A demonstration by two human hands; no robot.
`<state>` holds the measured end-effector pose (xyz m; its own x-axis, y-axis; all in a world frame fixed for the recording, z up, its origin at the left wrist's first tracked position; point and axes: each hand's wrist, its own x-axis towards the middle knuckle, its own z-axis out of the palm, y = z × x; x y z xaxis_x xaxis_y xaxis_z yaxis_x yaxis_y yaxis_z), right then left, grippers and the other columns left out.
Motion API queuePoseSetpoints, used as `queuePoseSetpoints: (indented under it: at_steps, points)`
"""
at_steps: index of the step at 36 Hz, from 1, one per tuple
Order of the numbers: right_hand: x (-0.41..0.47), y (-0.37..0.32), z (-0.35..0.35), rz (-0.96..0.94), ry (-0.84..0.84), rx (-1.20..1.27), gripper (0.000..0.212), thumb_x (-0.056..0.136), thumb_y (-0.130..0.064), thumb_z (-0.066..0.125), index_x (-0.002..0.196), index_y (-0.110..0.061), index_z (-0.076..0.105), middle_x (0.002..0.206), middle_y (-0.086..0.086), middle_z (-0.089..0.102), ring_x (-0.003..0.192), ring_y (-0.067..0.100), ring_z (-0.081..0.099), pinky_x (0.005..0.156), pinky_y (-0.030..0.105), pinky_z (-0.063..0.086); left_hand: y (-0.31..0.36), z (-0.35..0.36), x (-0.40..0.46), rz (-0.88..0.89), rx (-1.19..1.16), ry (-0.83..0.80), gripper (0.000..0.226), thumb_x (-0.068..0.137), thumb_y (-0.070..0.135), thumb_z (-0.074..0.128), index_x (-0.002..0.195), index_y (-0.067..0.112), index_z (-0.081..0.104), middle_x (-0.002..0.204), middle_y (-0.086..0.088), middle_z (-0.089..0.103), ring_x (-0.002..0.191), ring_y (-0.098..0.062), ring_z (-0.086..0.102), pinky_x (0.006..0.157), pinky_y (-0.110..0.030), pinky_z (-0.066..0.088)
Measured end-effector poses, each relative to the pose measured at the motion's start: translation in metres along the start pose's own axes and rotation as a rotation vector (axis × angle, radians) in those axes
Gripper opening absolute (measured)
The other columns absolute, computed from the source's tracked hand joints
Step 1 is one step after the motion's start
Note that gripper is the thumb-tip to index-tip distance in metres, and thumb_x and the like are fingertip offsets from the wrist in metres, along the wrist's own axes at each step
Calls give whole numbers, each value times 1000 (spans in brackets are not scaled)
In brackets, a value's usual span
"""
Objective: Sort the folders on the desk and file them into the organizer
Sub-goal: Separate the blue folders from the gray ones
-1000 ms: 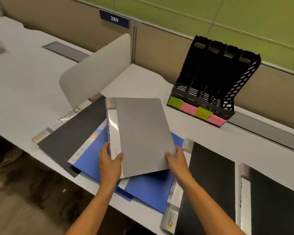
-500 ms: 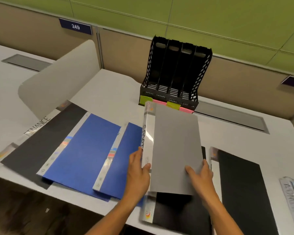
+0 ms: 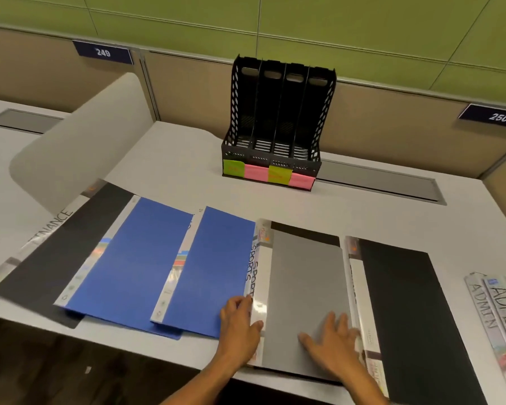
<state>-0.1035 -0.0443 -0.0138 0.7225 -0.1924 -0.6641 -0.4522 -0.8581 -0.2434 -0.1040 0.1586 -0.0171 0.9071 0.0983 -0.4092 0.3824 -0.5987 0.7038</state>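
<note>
Grey SPORTS folder (image 3: 303,299) now down flat on a black folder (image 3: 304,230) at worktop's near edge; half a second ago lifted. Left hand (image 3: 240,325) on spine, right hand (image 3: 330,337) flat on cover, grips released. Sorting continues; organizer (image 3: 278,127) empty.

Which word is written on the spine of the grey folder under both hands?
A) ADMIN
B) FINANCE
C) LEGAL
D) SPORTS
D: the grey folder shows SPORTS along its clear spine, just above the left hand; the right hand lies flat on its cover.
</note>
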Motion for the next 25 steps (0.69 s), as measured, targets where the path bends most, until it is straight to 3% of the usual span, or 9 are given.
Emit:
queuePoseSetpoints:
  at_steps: [3,8,14,20,24,25]
  points:
    - [1,-2,10,24,-13,-44,101,96,-66,42,157,-13,-18,161,14,-33,147,47,-24,120,63,4,-2,4,0,20,41,-9,53,95,20,64,143,24,40,145,2,32,130,-17,35,113,-31,37]
    - [7,1,10,31,-8,-47,101,96,-66,42,157,-13,-19,161,15,-33,148,47,-23,119,63,2,-5,1,3,48,62,-22,57,97,32,61,147,24,35,151,2,26,137,-19,31,116,-34,34]
    - [12,2,16,-36,60,-27,97,99,-61,43,158,-12,-16,163,15,-29,151,39,-20,123,51,1,-10,-15,12,64,14,65,67,96,36,61,152,24,26,156,4,21,143,-18,23,118,-36,27]
    - [6,-18,20,-224,110,90,99,95,-56,56,159,-22,-13,164,6,-27,152,30,-20,125,48,2,-23,-44,26,117,1,251,58,96,33,61,148,24,38,155,2,30,141,-17,28,118,-35,27]
    - [1,-40,24,-346,112,200,97,95,-51,59,158,-29,-12,165,-3,-26,153,21,-19,124,46,5,-41,-69,33,96,98,452,53,92,32,65,142,26,47,152,-1,37,144,-23,30,122,-47,3]
    - [0,-46,25,-370,119,208,96,95,-51,59,158,-31,-12,164,-5,-26,153,19,-20,124,46,5,-46,-76,35,76,108,492,54,91,32,67,141,24,49,151,-3,39,143,-26,32,121,-51,3]
